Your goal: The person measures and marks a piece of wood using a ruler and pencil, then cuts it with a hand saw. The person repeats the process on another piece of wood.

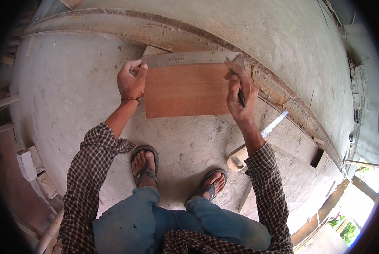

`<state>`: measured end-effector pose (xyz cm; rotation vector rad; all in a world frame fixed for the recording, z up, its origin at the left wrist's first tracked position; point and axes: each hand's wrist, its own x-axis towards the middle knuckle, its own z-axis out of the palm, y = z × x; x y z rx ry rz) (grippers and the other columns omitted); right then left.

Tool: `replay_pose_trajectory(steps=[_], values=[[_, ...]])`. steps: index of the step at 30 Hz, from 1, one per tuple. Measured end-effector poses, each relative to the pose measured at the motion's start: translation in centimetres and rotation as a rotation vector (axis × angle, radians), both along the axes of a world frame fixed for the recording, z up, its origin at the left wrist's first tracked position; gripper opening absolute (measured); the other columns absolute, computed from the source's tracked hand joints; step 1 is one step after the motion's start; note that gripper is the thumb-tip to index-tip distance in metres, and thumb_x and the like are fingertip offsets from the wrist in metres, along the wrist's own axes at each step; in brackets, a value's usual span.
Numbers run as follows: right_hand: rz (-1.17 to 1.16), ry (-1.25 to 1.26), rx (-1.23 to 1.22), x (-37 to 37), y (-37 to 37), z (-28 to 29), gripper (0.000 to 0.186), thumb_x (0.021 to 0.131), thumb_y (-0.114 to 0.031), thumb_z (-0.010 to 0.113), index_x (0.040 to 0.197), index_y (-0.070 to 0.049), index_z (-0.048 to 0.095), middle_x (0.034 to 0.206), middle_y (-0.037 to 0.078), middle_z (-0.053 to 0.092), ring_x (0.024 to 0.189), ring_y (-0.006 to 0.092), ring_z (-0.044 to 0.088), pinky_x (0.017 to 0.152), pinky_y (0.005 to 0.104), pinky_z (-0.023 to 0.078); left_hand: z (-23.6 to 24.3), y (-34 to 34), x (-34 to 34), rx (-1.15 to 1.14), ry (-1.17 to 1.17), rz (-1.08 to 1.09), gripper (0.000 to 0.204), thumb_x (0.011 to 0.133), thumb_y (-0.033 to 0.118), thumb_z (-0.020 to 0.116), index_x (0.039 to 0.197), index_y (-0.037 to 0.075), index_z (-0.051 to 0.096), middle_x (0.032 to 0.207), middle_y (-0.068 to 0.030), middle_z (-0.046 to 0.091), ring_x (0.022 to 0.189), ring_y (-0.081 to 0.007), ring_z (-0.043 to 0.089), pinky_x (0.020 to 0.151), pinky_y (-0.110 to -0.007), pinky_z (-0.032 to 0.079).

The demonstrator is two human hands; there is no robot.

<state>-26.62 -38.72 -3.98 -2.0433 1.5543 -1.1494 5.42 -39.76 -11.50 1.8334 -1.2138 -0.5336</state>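
Reddish-brown wood board [185,91] is out ahead of the feet, above the concrete floor [172,137]; can't tell what bears it. Metal ruler [206,58] runs along the board's far edge, corner to corner. Left hand [132,82] at the far-left corner: thumb at ruler end, fingers curled, can't tell if grip is pinching. Right hand [242,91] near the far-right corner, grip closed round black pen [241,98]. Handsaw [275,123] lies right, partly under right forearm.
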Motion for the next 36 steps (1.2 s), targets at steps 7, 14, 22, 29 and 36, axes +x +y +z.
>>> replay_pose_trajectory(steps=[7, 14, 22, 29, 36], values=[[-0.058, -0.321, 0.239, 1.0, -0.6, -2.2, 0.018, 0.095, -0.014, 0.064, 0.104, -0.001, 0.071, 0.084, 0.010, 0.072, 0.072, 0.0161, 0.071, 0.067, 0.0312, 0.055, -0.4, -0.2, 0.0, -0.016, -0.006, -0.017, 0.031, 0.085, 0.021, 0.080, 0.107, 0.001, 0.074, 0.083, -0.0071, 0.072, 0.080, -0.0170, 0.067, 0.079, -0.036, 0.054], [-0.123, -0.022, 0.095, 2.1, -1.4, -1.7, 0.005, 0.089, -0.007, 0.067, 0.092, -0.003, 0.068, 0.081, 0.013, 0.073, 0.067, 0.0251, 0.072, 0.062, 0.0361, 0.055, -0.1, -0.1, -0.2, -0.027, 0.000, -0.015, 0.027, 0.086, 0.014, 0.081, 0.108, 0.000, 0.075, 0.081, 0.0004, 0.065, 0.077, -0.0089, 0.058, 0.077, -0.028, 0.050], [-0.136, 0.001, 0.095, 2.4, -1.5, -1.8, 0.005, 0.089, -0.006, 0.069, 0.093, -0.004, 0.068, 0.083, 0.014, 0.073, 0.069, 0.0243, 0.074, 0.064, 0.0358, 0.056, 0.0, 0.0, 0.1, -0.019, -0.031, -0.014, 0.027, 0.085, 0.016, 0.082, 0.107, 0.002, 0.075, 0.081, 0.0013, 0.064, 0.076, -0.0091, 0.057, 0.076, -0.029, 0.050], [-0.132, -0.022, 0.081, 2.3, -1.6, -2.2, 0.005, 0.089, -0.006, 0.069, 0.093, -0.003, 0.068, 0.083, 0.015, 0.073, 0.069, 0.0249, 0.074, 0.064, 0.0356, 0.056, -0.3, -0.1, 0.1, -0.035, -0.044, -0.029, 0.030, 0.085, 0.020, 0.080, 0.108, 0.001, 0.073, 0.084, -0.0062, 0.071, 0.078, -0.0157, 0.065, 0.078, -0.034, 0.054], [-0.138, 0.018, 0.084, 2.5, -1.5, -1.7, 0.005, 0.088, -0.006, 0.067, 0.093, -0.003, 0.067, 0.081, 0.015, 0.072, 0.068, 0.0269, 0.073, 0.063, 0.0367, 0.056, -0.2, -0.1, 0.2, -0.025, -0.030, -0.023, 0.030, 0.085, 0.020, 0.080, 0.108, 0.000, 0.073, 0.083, -0.0061, 0.071, 0.078, -0.0156, 0.066, 0.079, -0.034, 0.054]])
